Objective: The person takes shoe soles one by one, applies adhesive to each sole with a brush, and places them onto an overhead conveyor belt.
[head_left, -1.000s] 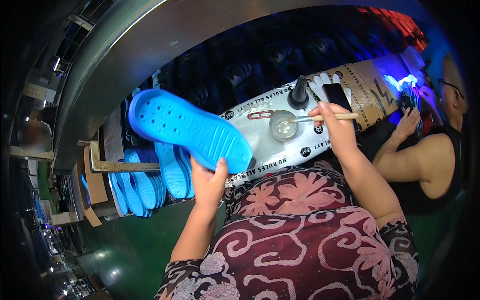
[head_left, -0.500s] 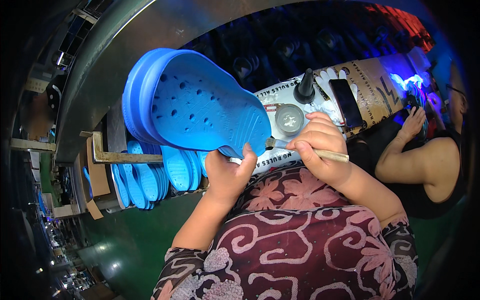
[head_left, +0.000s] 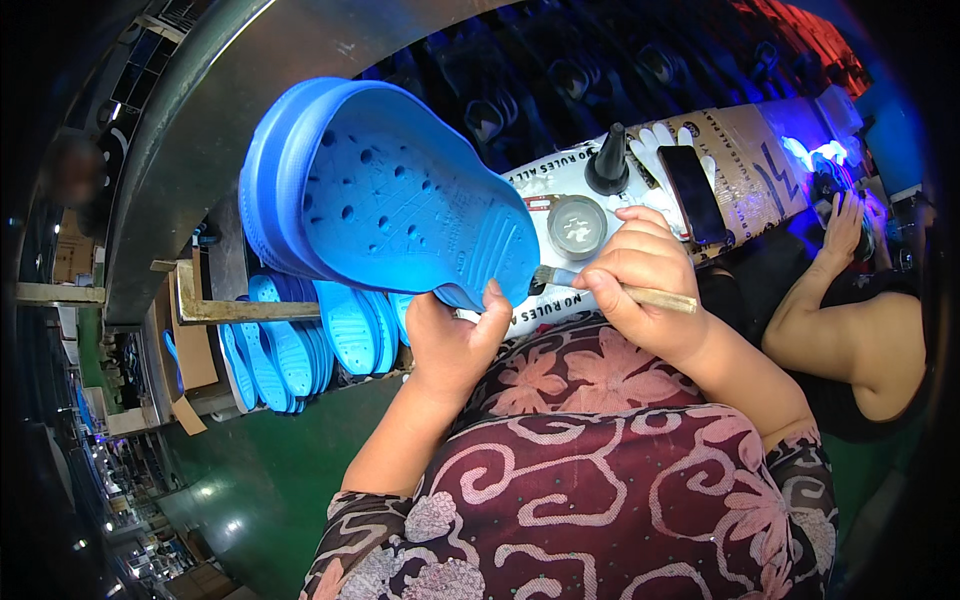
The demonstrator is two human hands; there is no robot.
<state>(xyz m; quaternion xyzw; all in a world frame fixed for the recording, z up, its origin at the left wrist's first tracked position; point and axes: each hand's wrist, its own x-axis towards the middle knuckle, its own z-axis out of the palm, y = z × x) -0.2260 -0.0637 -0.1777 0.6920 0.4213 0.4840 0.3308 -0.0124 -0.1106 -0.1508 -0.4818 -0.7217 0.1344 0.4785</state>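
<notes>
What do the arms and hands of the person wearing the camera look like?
The left hand and right hand are bare, without gloves. The forearms are bare too, with no watch or bracelet showing. The dark sleeves end around the elbows and have pale, curly patterns.

L. hand (head_left: 455, 345) has fingers part. hid. under blue shoe (head_left: 410, 195); brush (head_left: 668, 299), mid-handle hid. by R. hand (head_left: 640, 275), tip contact w/ shoe unclear; white glove (head_left: 647, 150), part. hid. by phone (head_left: 690, 192); red item (head_left: 537, 203), one end behind shoe, type unclear; co-worker (head_left: 850, 335), head lost at dark rt. rim.
</notes>
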